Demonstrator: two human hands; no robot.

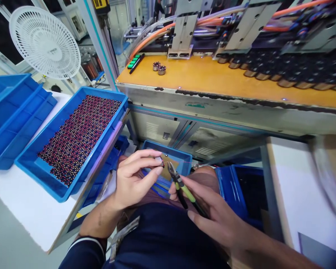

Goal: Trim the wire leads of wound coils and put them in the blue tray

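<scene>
My left hand [137, 175] pinches a small round metallic part [159, 160] between thumb and fingers, over my lap. A thin reddish wire seems to run rightward from that part. My right hand [210, 209] is closed around the green and black handles of a pair of cutting pliers [184, 188]. The jaws of the pliers point up and left, a short gap from the small part, close to the wire. Whether the jaws touch the wire I cannot tell. Below both hands is a blue bin [184, 151] with a brownish bottom.
At left, a blue tray [98, 151] of many small dark-and-red parts lies on a white table [14, 194], beside stacked blue bins [14, 123]. Ahead, an orange bench [196, 74] carries two metal rings [159, 68], a pen [136, 63] and rows of dark cylinders [280, 71]. A fan [46, 43] stands behind.
</scene>
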